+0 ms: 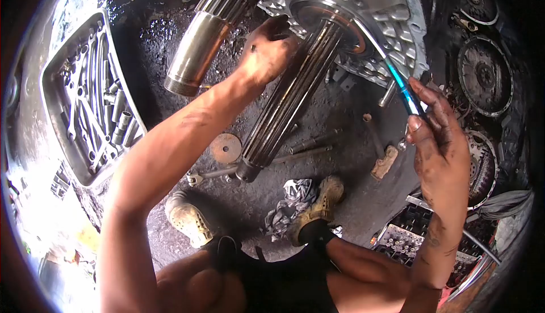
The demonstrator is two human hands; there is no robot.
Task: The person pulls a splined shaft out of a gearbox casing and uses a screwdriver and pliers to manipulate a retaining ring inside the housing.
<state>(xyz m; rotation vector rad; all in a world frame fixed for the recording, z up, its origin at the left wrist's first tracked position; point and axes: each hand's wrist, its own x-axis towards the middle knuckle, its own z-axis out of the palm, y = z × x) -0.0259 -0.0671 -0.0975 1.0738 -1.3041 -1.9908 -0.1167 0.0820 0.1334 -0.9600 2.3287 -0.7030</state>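
Note:
A long splined shaft point(289, 100) slants down from a round flange on a metal housing point(392, 34). My left hand point(267, 54) is beside the shaft's upper part, near the flange; its fingertips are partly hidden behind the shaft, so its hold is unclear. Left of it stands a thick smooth shaft point(198, 51) with a threaded end. My right hand point(434, 125) grips the blue handle of a screwdriver-like tool point(392, 69). The tool's bright metal tip reaches the flange's right edge.
A metal tray point(51, 105) of wrenches and sockets lies at left. A hammer point(383, 159), a round disc point(226, 148), long bars and a crumpled rag point(289, 205) lie on the floor. Gears and machine parts point(485, 74) line the right side.

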